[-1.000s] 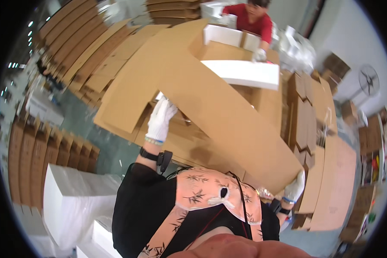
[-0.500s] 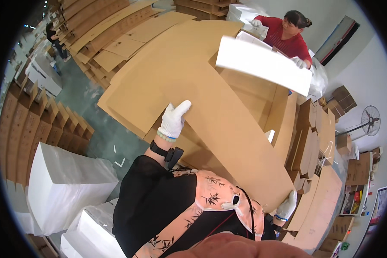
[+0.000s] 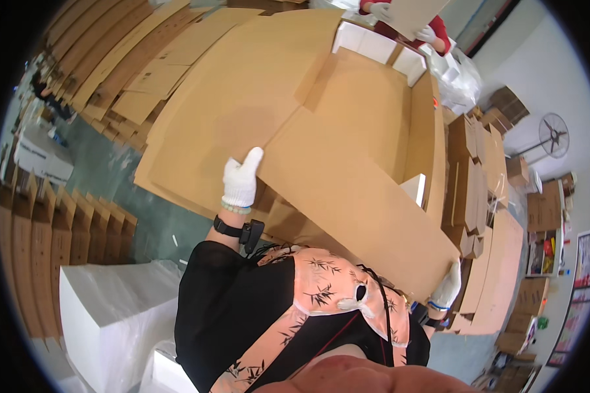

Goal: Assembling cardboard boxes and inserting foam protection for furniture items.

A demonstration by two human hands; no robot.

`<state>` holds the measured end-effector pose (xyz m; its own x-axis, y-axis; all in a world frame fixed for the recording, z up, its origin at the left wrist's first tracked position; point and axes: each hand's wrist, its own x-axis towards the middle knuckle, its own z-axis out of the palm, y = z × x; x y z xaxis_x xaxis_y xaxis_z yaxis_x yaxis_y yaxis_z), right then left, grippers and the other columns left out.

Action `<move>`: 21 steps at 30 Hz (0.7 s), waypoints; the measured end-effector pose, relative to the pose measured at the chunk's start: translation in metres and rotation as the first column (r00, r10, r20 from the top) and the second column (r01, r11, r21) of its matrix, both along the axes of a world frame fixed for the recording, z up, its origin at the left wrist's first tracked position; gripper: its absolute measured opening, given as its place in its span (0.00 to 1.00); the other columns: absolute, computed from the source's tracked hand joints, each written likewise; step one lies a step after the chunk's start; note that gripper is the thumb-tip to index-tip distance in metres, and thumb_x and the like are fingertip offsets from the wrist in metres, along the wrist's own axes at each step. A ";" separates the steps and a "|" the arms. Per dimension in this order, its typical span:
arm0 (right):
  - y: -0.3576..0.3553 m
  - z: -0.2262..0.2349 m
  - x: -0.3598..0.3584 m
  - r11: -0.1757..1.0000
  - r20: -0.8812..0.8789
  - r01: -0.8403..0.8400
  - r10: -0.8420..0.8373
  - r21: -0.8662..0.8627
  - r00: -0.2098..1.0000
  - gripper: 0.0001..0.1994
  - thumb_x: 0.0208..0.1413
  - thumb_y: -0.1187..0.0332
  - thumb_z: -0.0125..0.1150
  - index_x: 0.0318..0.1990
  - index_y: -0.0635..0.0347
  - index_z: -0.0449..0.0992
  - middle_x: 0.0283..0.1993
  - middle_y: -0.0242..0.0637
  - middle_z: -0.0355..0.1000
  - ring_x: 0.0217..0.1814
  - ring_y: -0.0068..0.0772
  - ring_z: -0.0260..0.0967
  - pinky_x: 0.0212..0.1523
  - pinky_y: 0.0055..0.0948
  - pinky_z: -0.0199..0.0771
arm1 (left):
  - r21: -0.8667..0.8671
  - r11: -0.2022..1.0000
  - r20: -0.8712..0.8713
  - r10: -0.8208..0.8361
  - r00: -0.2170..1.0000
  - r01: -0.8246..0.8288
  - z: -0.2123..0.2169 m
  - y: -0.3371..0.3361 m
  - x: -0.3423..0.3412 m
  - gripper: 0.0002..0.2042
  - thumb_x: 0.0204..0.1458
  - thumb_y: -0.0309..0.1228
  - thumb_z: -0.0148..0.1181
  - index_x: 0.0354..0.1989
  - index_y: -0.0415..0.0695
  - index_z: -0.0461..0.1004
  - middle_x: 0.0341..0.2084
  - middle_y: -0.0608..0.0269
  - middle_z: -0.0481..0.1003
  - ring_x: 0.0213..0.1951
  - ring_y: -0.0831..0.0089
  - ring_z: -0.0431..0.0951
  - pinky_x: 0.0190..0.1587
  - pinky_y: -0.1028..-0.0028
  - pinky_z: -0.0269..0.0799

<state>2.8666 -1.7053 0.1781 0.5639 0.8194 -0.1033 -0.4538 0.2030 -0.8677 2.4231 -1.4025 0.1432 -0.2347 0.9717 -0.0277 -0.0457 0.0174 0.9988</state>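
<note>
Co-worker's hands (image 3: pixel 426 34) have moved farther back, holding a pale panel (image 3: pixel 410 16) beyond the box (image 3: pixel 367 82) | head view: board (image 3: pixel 360 203) slants across box's near side | left hand (image 3: pixel 240 180) at board's left end, clamped or not, cannot tell | right hand (image 3: pixel 449 288) at its right end, grip likewise unclear

White-gloved left hand (image 3: pixel 241 178), right hand (image 3: pixel 447 287) at cardboard flap (image 3: pixel 367 203).

The brown box (image 3: pixel 367 98) lay open-topped, its left flap (image 3: pixel 236 78) spread outward, its plain near flap (image 3: pixel 360 203) slanting across the front; where the latter joined was hard to tell.
</note>
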 end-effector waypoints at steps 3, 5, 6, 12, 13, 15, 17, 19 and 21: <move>-0.009 -0.018 0.018 0.976 -0.141 -0.059 0.089 0.208 0.986 0.29 0.70 0.53 0.52 0.69 0.62 0.61 0.68 0.44 0.66 0.67 0.43 0.66 0.65 0.45 0.69 | 0.026 0.993 0.120 0.115 0.986 -0.118 0.004 0.007 0.012 0.14 0.57 0.37 0.70 0.31 0.38 0.77 0.27 0.68 0.77 0.26 0.79 0.70 0.31 0.73 0.70; 0.000 -0.012 0.009 0.840 -0.234 -0.152 0.312 0.521 0.921 0.35 0.67 0.51 0.56 0.74 0.60 0.53 0.71 0.47 0.61 0.68 0.45 0.64 0.68 0.52 0.66 | -0.008 0.989 0.231 0.143 0.962 -0.145 0.012 0.011 0.020 0.13 0.57 0.37 0.69 0.32 0.41 0.75 0.24 0.71 0.73 0.22 0.82 0.66 0.26 0.75 0.65; 0.009 -0.005 -0.002 0.842 -0.236 -0.136 0.296 0.522 0.926 0.35 0.67 0.51 0.56 0.74 0.60 0.53 0.71 0.47 0.61 0.68 0.45 0.64 0.68 0.52 0.66 | -0.032 0.983 0.330 0.179 0.927 -0.178 0.012 0.015 0.018 0.13 0.57 0.38 0.69 0.32 0.43 0.74 0.21 0.73 0.71 0.20 0.83 0.64 0.23 0.77 0.61; 0.054 0.036 -0.048 0.957 -0.024 0.128 -0.126 0.260 0.992 0.37 0.60 0.57 0.64 0.71 0.56 0.52 0.48 0.31 0.59 0.46 0.29 0.57 0.42 0.33 0.63 | -0.056 0.989 0.310 0.148 0.939 -0.137 0.023 0.016 0.033 0.14 0.57 0.42 0.69 0.34 0.46 0.72 0.17 0.75 0.65 0.14 0.84 0.59 0.16 0.79 0.54; 0.056 0.028 -0.042 0.918 -0.070 0.082 -0.059 0.387 0.996 0.28 0.63 0.60 0.60 0.67 0.55 0.58 0.46 0.33 0.62 0.42 0.30 0.61 0.41 0.33 0.66 | -0.072 0.989 0.313 0.146 0.938 -0.130 0.025 0.013 0.037 0.14 0.58 0.42 0.68 0.34 0.46 0.72 0.17 0.74 0.65 0.14 0.84 0.60 0.16 0.80 0.55; 0.054 0.010 -0.032 0.941 -0.158 0.205 -0.167 0.270 0.973 0.25 0.64 0.61 0.58 0.65 0.55 0.62 0.45 0.34 0.66 0.39 0.31 0.64 0.39 0.34 0.67 | -0.090 0.986 0.311 0.160 0.937 -0.139 0.026 0.009 0.045 0.14 0.58 0.42 0.68 0.35 0.46 0.73 0.17 0.73 0.66 0.14 0.84 0.61 0.16 0.80 0.55; 0.061 0.009 -0.029 0.944 -0.100 0.250 -0.233 0.214 0.967 0.15 0.65 0.65 0.57 0.56 0.59 0.71 0.43 0.39 0.75 0.34 0.35 0.73 0.34 0.35 0.74 | -0.106 0.985 0.305 0.164 0.938 -0.138 0.027 0.006 0.056 0.14 0.58 0.42 0.68 0.36 0.46 0.73 0.17 0.72 0.68 0.14 0.84 0.62 0.16 0.80 0.56; 0.092 0.041 -0.052 0.929 0.041 0.322 -0.334 0.181 0.942 0.16 0.65 0.63 0.58 0.56 0.59 0.72 0.41 0.38 0.76 0.33 0.33 0.74 0.33 0.33 0.75 | -0.114 0.983 0.315 0.174 0.933 -0.145 0.028 0.000 0.058 0.15 0.57 0.43 0.68 0.35 0.45 0.73 0.18 0.71 0.70 0.14 0.83 0.63 0.16 0.79 0.56; 0.109 0.055 -0.051 0.910 0.183 0.386 -0.410 0.154 0.893 0.17 0.65 0.61 0.60 0.55 0.59 0.72 0.39 0.36 0.78 0.32 0.32 0.75 0.32 0.32 0.76 | -0.086 0.983 0.288 0.180 0.941 -0.161 0.031 -0.003 0.058 0.15 0.57 0.43 0.69 0.35 0.45 0.73 0.19 0.70 0.70 0.14 0.83 0.63 0.16 0.79 0.57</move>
